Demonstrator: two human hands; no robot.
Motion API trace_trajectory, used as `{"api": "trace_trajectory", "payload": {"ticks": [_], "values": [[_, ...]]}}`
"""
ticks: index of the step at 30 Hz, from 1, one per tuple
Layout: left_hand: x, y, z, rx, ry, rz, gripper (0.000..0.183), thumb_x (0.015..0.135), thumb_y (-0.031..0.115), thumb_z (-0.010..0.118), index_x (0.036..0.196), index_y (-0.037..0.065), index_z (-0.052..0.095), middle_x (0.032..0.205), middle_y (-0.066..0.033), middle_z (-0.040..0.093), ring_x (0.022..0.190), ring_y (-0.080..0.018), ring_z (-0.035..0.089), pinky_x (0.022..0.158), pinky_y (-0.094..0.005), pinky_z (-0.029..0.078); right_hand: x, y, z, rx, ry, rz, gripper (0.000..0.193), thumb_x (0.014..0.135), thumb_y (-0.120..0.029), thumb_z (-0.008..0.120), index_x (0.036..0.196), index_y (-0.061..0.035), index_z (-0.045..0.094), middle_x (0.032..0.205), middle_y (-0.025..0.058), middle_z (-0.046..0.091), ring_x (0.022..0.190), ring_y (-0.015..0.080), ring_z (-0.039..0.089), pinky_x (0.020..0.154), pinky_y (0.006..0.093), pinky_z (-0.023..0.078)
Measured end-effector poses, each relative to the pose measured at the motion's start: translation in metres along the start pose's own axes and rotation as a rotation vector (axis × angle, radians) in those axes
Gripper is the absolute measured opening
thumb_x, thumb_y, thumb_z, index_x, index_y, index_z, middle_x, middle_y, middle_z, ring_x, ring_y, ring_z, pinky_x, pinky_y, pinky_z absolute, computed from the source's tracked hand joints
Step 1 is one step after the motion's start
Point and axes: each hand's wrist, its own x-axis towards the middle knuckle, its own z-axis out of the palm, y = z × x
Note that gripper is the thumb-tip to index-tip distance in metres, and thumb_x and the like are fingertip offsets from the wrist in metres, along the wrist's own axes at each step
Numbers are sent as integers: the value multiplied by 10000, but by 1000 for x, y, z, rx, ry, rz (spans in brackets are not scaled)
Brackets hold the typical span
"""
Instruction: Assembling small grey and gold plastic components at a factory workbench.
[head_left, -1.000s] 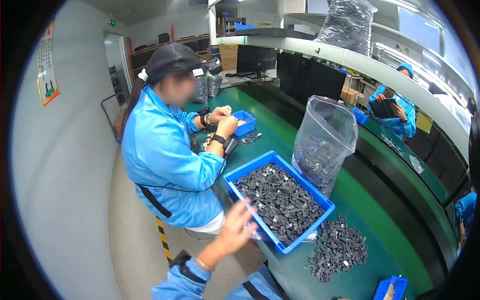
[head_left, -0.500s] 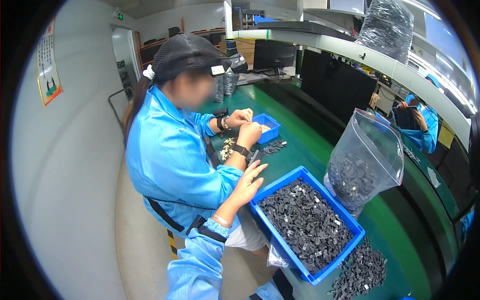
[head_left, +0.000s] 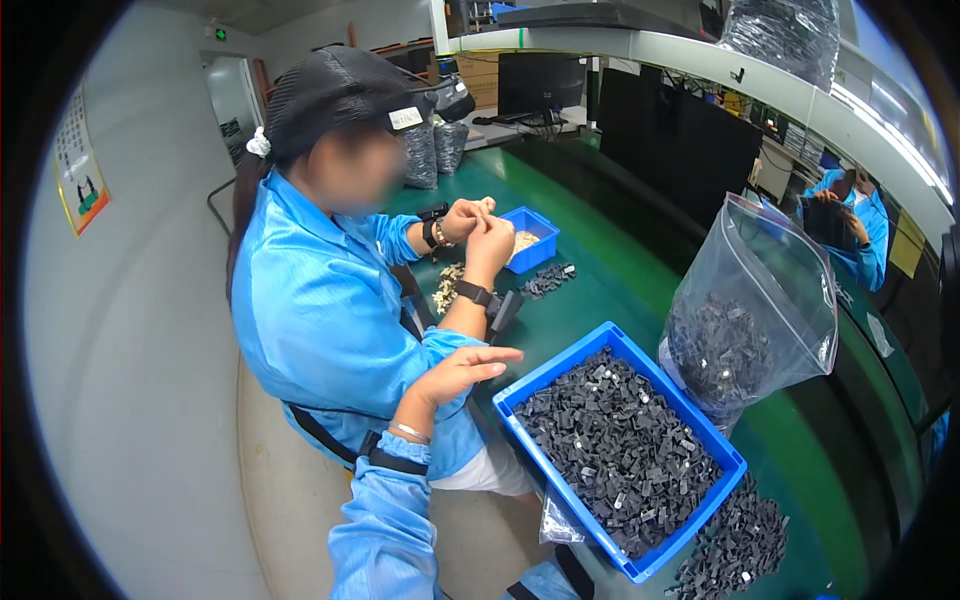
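Observation:
My left hand hangs in the air just left of the big blue tray. Its fingers are stretched out toward the tray's far left corner, with nothing in them. Small black plastic parts fill the tray, a few with pale faces. My right hand is out of view. Behind the tray's right side stands a clear plastic bag, open at the top and partly filled with similar black parts. More of them lie in a loose pile on the table by the tray's near right side.
A co-worker in a blue jacket sits close on the left, both hands together beside a small blue bin. Beige pieces and dark parts lie nearby on the green table. A white shelf edge runs overhead.
My left hand has tipped from pointing upward to nearly level, its fingers closer together. The view has shifted slightly. The co-worker's hands have come up a little.

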Motion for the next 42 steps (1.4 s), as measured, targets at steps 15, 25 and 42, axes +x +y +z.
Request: {"api": "trace_trajectory", "payload": {"ticks": [15,25,42], "values": [[25,-19,17,342,132,-117,595,866,345,556,1313,-2,373,1332,-171,389,1213,-233,384,991,-309,309,11,-12,-6,86,-53,156,172,811,-145,494,846,-107,659,825,134,615,789,300,570,706,403,442],[35,-77,8,1048,943,-20,715,786,361,607,1314,-23,316,1281,-291,371,1196,-409,353,996,-452,272,15,-19,-8,120,-39,260,173,796,-175,524,807,-112,686,811,122,630,768,305,574,699,395,441],[76,-72,-72,1320,1078,-133,1001,670,646,602,1352,12,238,1335,-273,306,1251,-344,307,1034,-415,248,7,-9,-7,43,-35,105,151,735,-126,554,857,-72,623,846,140,595,803,323,530,714,414,399]]}}
